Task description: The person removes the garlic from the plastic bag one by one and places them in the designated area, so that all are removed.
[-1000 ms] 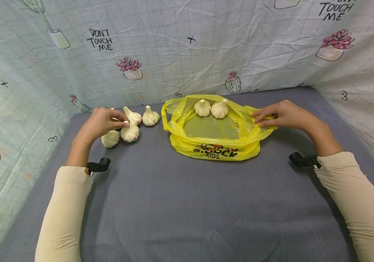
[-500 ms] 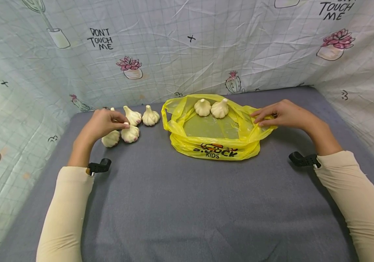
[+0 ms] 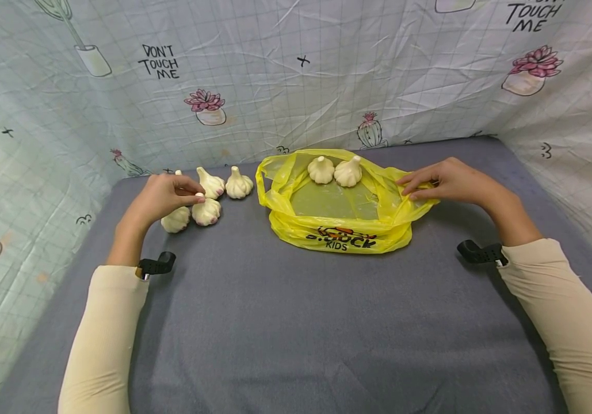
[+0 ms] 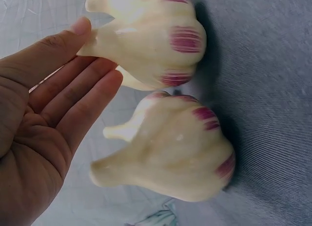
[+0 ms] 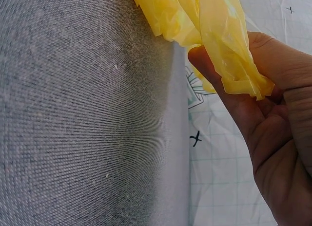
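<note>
At the left, my left hand (image 3: 158,198) pinches the stem of a garlic bulb (image 3: 206,211) between thumb and fingers. The left wrist view shows this garlic bulb (image 4: 156,46) with purple streaks, its base at the grey cloth. A second bulb (image 4: 170,148) lies close beside it. On the right, my right hand (image 3: 451,183) grips the right edge of a yellow plastic bag (image 3: 339,236), which stands with its mouth spread. In the right wrist view the bag's folds (image 5: 224,46) pass between thumb and fingers. Two garlic bulbs (image 3: 348,172) sit inside at the back.
More garlic bulbs stand around the left hand: one at the near left (image 3: 175,220), one behind (image 3: 210,183), one toward the bag (image 3: 239,183). Another is mostly hidden by the hand. A printed curtain (image 3: 275,86) hangs behind the grey cloth-covered table (image 3: 296,322).
My left hand has shifted very slightly, still at the same bulb's stem. The right hand and the bag look unchanged.
</note>
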`<state>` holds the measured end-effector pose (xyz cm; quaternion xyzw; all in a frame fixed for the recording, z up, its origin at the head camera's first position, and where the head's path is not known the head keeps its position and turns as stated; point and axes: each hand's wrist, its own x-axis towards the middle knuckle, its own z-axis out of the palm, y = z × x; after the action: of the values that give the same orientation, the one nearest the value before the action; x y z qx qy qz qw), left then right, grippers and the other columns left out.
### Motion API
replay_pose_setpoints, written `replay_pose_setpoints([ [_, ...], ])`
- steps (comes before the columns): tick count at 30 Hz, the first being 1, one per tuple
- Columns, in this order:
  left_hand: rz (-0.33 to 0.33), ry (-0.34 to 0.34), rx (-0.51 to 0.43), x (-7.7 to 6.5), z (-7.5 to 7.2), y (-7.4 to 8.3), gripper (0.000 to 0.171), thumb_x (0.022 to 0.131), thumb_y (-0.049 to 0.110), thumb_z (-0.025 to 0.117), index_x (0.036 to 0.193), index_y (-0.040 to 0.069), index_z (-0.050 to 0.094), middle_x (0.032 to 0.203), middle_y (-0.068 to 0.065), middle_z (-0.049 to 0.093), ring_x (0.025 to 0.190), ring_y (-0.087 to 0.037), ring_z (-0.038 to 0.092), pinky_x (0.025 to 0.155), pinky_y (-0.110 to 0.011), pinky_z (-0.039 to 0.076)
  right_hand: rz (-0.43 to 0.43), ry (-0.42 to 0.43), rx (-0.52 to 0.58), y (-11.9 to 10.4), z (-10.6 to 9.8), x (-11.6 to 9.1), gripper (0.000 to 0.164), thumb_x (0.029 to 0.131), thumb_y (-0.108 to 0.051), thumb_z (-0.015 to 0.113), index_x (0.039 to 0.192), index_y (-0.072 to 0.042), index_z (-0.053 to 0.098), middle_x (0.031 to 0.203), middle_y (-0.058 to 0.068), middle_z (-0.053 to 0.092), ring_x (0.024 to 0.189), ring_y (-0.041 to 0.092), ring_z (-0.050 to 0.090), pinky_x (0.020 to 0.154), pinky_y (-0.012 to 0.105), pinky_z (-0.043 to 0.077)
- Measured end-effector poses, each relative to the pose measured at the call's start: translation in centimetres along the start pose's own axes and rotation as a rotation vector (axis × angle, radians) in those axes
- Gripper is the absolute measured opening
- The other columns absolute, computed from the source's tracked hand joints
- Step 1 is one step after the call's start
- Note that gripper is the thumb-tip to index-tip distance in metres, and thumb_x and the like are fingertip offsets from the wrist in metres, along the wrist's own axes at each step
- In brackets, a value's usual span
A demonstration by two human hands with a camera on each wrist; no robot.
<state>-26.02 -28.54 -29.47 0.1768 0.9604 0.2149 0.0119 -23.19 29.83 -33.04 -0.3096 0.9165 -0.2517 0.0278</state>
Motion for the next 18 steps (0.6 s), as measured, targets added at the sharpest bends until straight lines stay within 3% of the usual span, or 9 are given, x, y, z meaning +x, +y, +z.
replay_pose_setpoints([
  [5, 0.02, 0.058, -0.078, -0.4, -0.2, 1.7, 0.029, 0.092, 0.025, 0.078, 0.115, 0.008, 0.076, 0.109, -0.01, 0.077, 0.099, -0.019, 0.074, 0.076, -0.012, 0.05, -0.006, 0.0, -0.01, 0.0, 0.0, 0.0, 0.016, 0.092, -0.017, 0.077, 0.107, -0.022, 0.081, 0.127, 0.001, 0.072, 0.1, 0.0, 0.064, 0.06, 0.022, 0.044],
  [8, 0.055, 0.091, -0.093, -0.5, -0.3, 3.5, 0.032, 0.092, 0.03, 0.078, 0.117, 0.011, 0.076, 0.112, -0.009, 0.076, 0.102, -0.021, 0.074, 0.08, -0.019, 0.054, -0.008, 0.007, -0.017, 0.0, 0.0, -0.1, 0.017, 0.092, -0.016, 0.077, 0.107, -0.023, 0.081, 0.127, 0.001, 0.072, 0.101, 0.001, 0.064, 0.061, 0.022, 0.044],
  [11, 0.08, 0.078, -0.096, -0.3, -0.3, 5.1, 0.034, 0.091, 0.035, 0.078, 0.118, 0.013, 0.075, 0.114, -0.008, 0.075, 0.104, -0.021, 0.073, 0.085, -0.031, 0.056, -0.009, 0.012, -0.018, 0.0, 0.0, -0.2, 0.017, 0.091, -0.016, 0.078, 0.106, -0.024, 0.081, 0.127, 0.0, 0.072, 0.104, 0.002, 0.064, 0.063, 0.022, 0.045],
  [18, 0.168, 0.048, -0.14, 0.6, 0.4, 7.7, 0.03, 0.091, 0.023, 0.079, 0.118, 0.009, 0.075, 0.117, -0.011, 0.074, 0.108, -0.026, 0.072, 0.091, -0.041, 0.057, 0.001, 0.017, -0.007, 0.0, 0.1, -0.2, 0.017, 0.092, -0.017, 0.078, 0.106, -0.025, 0.081, 0.127, -0.001, 0.071, 0.108, 0.002, 0.064, 0.066, 0.021, 0.046],
])
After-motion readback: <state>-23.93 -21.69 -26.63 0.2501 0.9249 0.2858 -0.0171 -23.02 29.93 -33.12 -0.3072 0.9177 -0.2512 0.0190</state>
